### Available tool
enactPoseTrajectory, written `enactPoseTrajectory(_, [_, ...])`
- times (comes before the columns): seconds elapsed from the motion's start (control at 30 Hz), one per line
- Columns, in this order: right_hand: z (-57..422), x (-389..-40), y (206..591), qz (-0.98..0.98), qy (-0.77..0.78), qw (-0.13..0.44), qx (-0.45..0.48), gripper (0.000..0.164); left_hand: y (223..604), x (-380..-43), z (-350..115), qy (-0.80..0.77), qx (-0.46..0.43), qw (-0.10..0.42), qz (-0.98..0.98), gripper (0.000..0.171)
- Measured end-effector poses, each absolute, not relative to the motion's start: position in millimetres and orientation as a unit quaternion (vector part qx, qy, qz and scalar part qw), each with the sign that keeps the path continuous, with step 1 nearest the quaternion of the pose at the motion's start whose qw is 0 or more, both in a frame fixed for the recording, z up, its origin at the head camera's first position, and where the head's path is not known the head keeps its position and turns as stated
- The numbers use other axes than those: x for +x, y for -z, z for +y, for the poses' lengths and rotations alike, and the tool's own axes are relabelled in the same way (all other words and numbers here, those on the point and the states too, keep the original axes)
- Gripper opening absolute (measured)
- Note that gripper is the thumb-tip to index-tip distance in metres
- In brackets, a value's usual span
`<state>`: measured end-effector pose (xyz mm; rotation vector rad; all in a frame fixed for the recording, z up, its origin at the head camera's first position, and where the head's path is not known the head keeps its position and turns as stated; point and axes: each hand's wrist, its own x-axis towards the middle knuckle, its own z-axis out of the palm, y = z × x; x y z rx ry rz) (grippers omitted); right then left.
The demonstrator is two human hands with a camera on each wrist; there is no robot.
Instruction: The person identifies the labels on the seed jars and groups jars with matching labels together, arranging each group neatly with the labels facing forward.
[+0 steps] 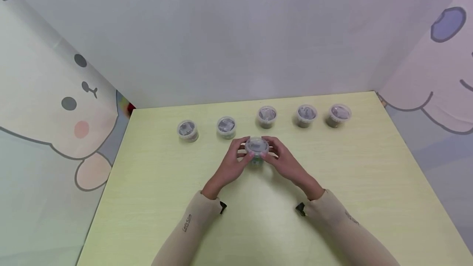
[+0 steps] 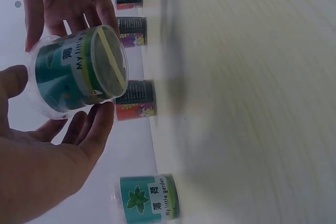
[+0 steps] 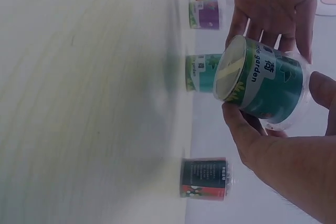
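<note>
Both hands hold one clear-lidded plastic tub (image 1: pixel 256 147) between them, over the middle of the table. My left hand (image 1: pixel 232 164) grips its left side and my right hand (image 1: pixel 283 163) its right, thumbs on the near side. In the left wrist view the tub (image 2: pixel 65 74) shows a green label reading "My little garden". Its base is tilted toward that camera, with a pale strip across it. The right wrist view shows the same tub (image 3: pixel 265 80) off the tabletop, between the fingers of both hands.
Several similar lidded tubs stand in a spread row behind, from the leftmost tub (image 1: pixel 188 131) to the rightmost tub (image 1: pixel 338 115). Their labels vary: green (image 2: pixel 147 198), dark and red (image 3: pixel 205 178), purple (image 3: pixel 206 15). A pale wall (image 1: pixel 236 44) rises behind the yellowish table (image 1: pixel 155 184).
</note>
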<state>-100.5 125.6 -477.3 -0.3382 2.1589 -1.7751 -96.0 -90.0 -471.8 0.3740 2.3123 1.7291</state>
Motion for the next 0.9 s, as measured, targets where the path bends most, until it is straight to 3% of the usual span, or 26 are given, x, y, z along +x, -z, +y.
enactPoseTrajectory(0.47, [121,-117,487,0.746,0.638,0.118,-0.15,0.059,469,-108,-89,-0.361,0.231,-0.036,0.903,0.053])
enactPoseTrajectory(0.9, [110,-137,492,0.741,0.645,0.101,-0.156,0.06,461,-126,-89,-0.208,0.25,-0.07,0.943,0.056])
